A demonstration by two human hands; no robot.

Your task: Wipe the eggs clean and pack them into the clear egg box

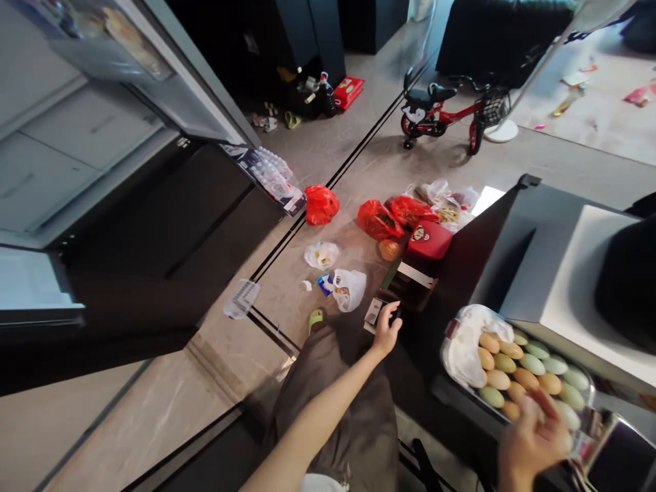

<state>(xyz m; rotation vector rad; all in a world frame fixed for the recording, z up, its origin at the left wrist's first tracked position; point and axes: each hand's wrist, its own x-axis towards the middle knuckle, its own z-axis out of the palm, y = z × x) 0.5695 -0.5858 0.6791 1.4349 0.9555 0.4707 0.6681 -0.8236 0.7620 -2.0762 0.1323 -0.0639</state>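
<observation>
My left hand (386,332) is held out above the floor, its thumb and fingers apart and nothing seen between them. Just beyond it stands an open cardboard box (423,275) with raised flaps. My right hand (533,437) is smeared by motion over the near edge of a clear tub of eggs (526,380). Whether its fingers hold anything is unclear. Brown and pale green eggs lie in rows in the tub, and a crumpled white paper or cloth (465,348) covers its left end.
An open fridge (117,184) takes up the left side. On the floor lie red bags (322,205), a white plastic bag (349,290), a clear plastic container (242,299) and a red box (429,240). A child's bicycle (451,113) stands behind. A phone (622,454) lies right of the tub.
</observation>
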